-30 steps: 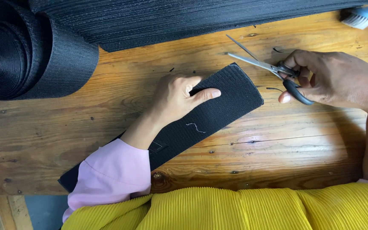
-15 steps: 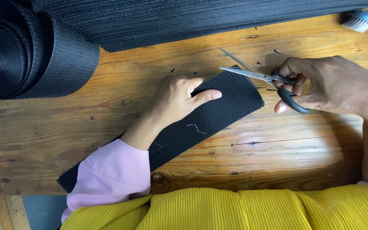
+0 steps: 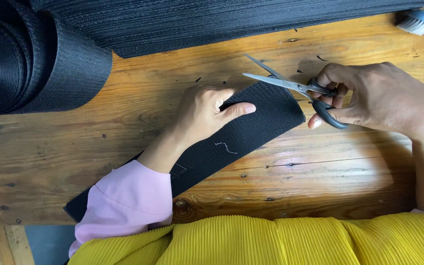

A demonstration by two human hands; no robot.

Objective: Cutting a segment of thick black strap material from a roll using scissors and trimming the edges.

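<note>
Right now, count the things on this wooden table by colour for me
Black: 3, the elastic strip under the left hand, the webbing roll, the ribbed fabric.
Black and silver: 1, the scissors in the right hand.
Blue and white: 1, the brush.
Total: 5

I saw a wooden desk (image 3: 320, 186) of orange-brown planks, knotted and scuffed, with small dark specks scattered over its middle. Against its far left corner lay a thick roll of black webbing (image 3: 20, 64), on its side with the coiled end showing. Along the far edge stretched a wide bolt of black ribbed fabric (image 3: 231, 22), touching the roll. At the far right corner rested a brush with pale bristles (image 3: 415, 22), only partly in view. A cut strip of black elastic (image 3: 251, 130) lay flat and slanted from near the desk's centre toward the near left edge, with a short pale thread (image 3: 225, 146) on it.
</note>
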